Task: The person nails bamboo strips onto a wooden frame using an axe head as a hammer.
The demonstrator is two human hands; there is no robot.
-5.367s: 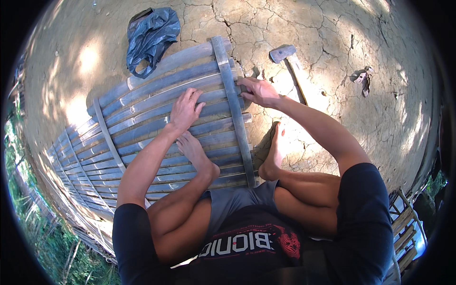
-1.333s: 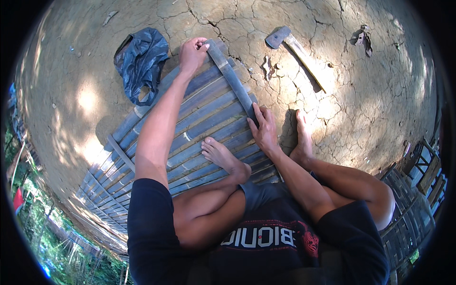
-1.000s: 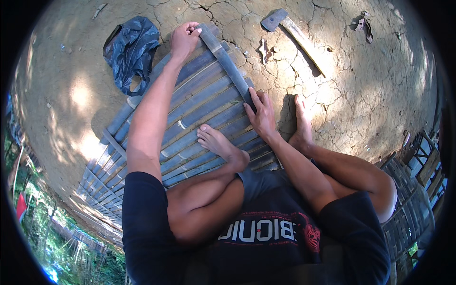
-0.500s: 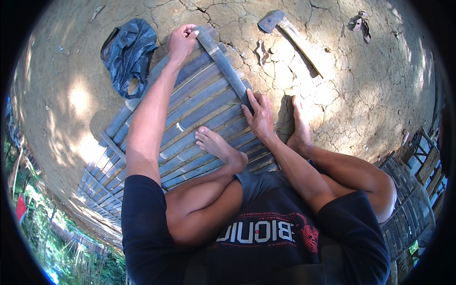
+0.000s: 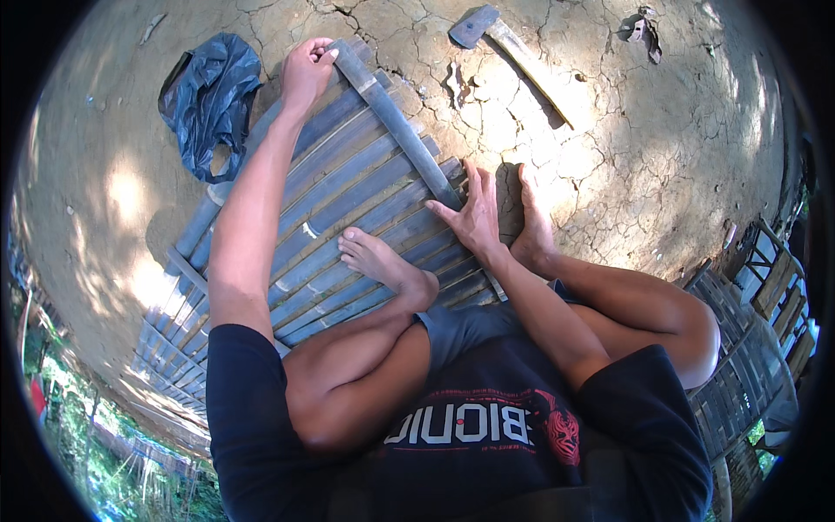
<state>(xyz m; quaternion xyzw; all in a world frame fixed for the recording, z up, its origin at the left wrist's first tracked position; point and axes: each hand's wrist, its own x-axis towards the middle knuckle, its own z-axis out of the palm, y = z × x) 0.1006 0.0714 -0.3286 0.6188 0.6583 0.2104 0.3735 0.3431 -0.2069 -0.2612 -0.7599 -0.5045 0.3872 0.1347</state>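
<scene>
A grey bamboo strip [image 5: 393, 119] lies across one end of a panel of long bamboo slats [image 5: 326, 232]. At the strip's far end, my left hand [image 5: 304, 76] is closed on it, with thumb and fingers at its tip. My right hand [image 5: 477, 217] is by the strip's near end, its fingers apart and stretched away from me. The right thumb points toward that end; whether it touches the strip I cannot tell. My left foot [image 5: 378, 259] rests on the slats, and my right foot [image 5: 533, 226] is on the ground beside them.
A black plastic bag [image 5: 213, 100] lies left of the panel on cracked, dry earth [image 5: 644, 174]. An axe [image 5: 522, 61] with a wooden handle lies at the far right, near dried leaves [image 5: 644, 33]. A woven slatted piece [image 5: 739, 348] stands at my right.
My right hand has loosened from the strip's near end and spread its fingers. My left hand keeps its place at the far end. The whole view has shifted slightly.
</scene>
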